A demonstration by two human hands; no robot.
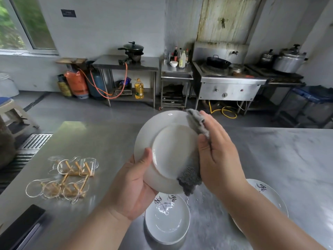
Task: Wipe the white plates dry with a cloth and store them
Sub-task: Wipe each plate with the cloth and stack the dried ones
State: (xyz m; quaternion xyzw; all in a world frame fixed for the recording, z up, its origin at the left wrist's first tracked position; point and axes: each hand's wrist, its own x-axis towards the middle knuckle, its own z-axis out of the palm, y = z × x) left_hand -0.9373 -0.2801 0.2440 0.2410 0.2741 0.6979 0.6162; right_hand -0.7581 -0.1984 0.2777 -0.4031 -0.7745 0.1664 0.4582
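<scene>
My left hand (134, 184) grips a white plate (162, 150) by its lower left rim, held up over the table with its underside facing me. My right hand (219, 157) presses a grey cloth (192, 174) flat against the plate's right side, fingers straight; the cloth pokes out above and below the hand. A wet white plate (167, 221) with black characters lies on the steel table (270, 159) below. Another white plate (270, 197) with black characters sits at the right, partly hidden by my right forearm.
Several clear glasses on a wooden rack (68, 177) lie at the table's left. A dark flat object (19, 230) sits at the near left corner. Beyond the table are a stove (225, 82), steel benches, gas cylinders (77, 83) and pots.
</scene>
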